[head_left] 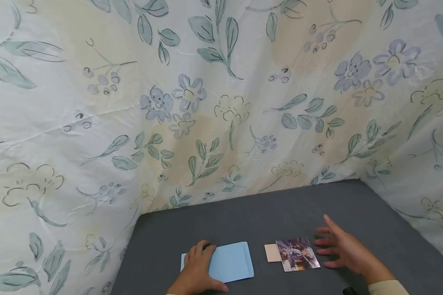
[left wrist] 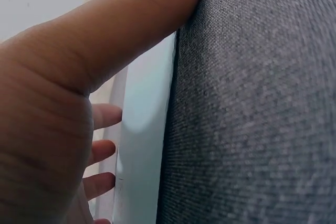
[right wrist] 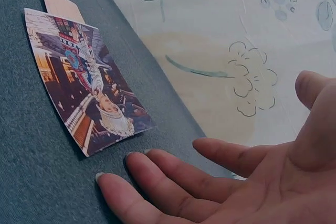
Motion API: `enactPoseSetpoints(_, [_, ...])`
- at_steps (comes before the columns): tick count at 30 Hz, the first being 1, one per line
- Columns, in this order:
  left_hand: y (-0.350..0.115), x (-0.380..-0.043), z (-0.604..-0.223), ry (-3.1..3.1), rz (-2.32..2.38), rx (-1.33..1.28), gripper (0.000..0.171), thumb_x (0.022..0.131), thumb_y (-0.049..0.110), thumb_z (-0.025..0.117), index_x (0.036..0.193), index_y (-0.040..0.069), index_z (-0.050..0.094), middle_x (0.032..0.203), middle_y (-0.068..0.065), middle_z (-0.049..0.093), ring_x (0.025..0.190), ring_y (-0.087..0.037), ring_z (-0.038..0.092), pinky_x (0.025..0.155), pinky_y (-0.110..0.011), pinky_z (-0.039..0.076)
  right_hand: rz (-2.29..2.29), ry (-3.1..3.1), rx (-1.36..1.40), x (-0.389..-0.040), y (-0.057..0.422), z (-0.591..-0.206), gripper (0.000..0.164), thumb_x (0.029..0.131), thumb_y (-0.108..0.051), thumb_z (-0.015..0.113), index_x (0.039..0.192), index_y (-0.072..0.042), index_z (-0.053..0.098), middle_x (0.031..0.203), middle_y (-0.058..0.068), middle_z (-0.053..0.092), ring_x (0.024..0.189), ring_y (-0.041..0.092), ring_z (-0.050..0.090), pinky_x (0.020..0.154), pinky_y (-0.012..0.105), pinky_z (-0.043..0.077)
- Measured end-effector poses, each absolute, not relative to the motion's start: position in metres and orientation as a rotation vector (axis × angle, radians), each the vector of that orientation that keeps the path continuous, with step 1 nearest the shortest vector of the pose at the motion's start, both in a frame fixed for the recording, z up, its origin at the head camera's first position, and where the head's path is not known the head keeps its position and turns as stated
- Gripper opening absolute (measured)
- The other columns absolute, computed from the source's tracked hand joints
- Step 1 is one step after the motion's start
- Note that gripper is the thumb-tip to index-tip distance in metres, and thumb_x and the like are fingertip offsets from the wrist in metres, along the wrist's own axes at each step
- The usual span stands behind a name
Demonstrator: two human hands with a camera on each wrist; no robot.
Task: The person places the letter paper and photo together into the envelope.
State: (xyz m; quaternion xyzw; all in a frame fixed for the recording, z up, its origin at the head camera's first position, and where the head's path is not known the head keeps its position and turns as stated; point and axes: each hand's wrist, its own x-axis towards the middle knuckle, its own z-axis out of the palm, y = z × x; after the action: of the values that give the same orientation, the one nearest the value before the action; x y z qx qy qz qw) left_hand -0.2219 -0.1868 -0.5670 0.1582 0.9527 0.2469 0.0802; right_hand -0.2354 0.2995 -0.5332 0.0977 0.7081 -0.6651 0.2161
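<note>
A light-blue envelope [head_left: 231, 262] with a folded flap at its right end lies flat on the dark grey surface. My left hand [head_left: 198, 266] rests across its left part. The thumb [left wrist: 142, 9] lies along the near edge at the cloth, and the other fingers reach the far edge. To the envelope's right lies a glossy picture card [head_left: 298, 255], overlapping a small beige card [head_left: 272, 253]. My right hand [head_left: 345, 250] hovers just right of the picture, fingers spread and palm turned left, holding nothing. The right wrist view shows a gap between its fingertips and the picture [right wrist: 86, 85].
A dark grey cloth-covered table [head_left: 251, 217] lies under everything. Floral fabric [head_left: 221, 106] hangs behind and along both sides, meeting the table's edges. Part of a small black object [head_left: 350, 291] shows at the bottom, near my right forearm.
</note>
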Motion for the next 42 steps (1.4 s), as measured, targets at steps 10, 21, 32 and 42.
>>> enactPoseSetpoints(10, [-0.188, -0.221, -0.574, 2.866, 0.782, 0.509, 0.116, 0.060, 0.081, 0.094, 0.147, 0.013, 0.060, 0.154, -0.013, 0.042, 0.134, -0.039, 0.041, 0.107, -0.075, 0.030, -1.873, 1.915, 0.281, -0.229, 0.290, -0.536, 0.110, 0.107, -0.081, 0.031, 0.161, 0.015, 0.028, 0.142, 0.036, 0.056, 0.119, 0.046, 0.062, 0.085, 0.063, 0.056])
enactPoseSetpoints(21, [-0.194, -0.217, -0.574, 2.870, 0.777, 0.544, 0.113, 0.063, 0.081, 0.093, 0.148, 0.014, 0.060, 0.154, -0.011, 0.043, 0.131, -0.036, 0.042, 0.106, -0.074, 0.032, -1.925, 1.933, 0.211, -0.218, 0.281, -0.544, 0.089, 0.115, -0.058, 0.045, 0.159, 0.017, 0.027, 0.142, 0.035, 0.053, 0.118, 0.040, 0.063, 0.087, 0.059, 0.057])
enactPoseSetpoints(32, [-0.193, -0.216, -0.577, 2.887, 0.786, 0.554, 0.112, 0.063, 0.083, 0.091, 0.146, 0.014, 0.060, 0.145, -0.006, 0.047, 0.130, -0.034, 0.044, 0.106, -0.071, 0.033, -1.957, 1.847, 0.045, -0.214, 0.286, -0.558, 0.058, 0.112, -0.018, 0.064, 0.152, 0.015, 0.037, 0.124, 0.013, 0.069, 0.109, 0.031, 0.070, 0.085, 0.053, 0.057])
enactPoseSetpoints(42, [-0.187, -0.220, -0.577, 2.885, 0.816, 0.545, 0.110, 0.065, 0.080, 0.093, 0.147, 0.014, 0.060, 0.139, -0.003, 0.048, 0.127, -0.033, 0.044, 0.105, -0.069, 0.035, -1.955, 1.828, 0.026, -0.228, 0.286, -0.565, 0.052, 0.105, -0.003, 0.066, 0.147, 0.018, 0.043, 0.114, 0.010, 0.070, 0.100, 0.029, 0.070, 0.083, 0.049, 0.058])
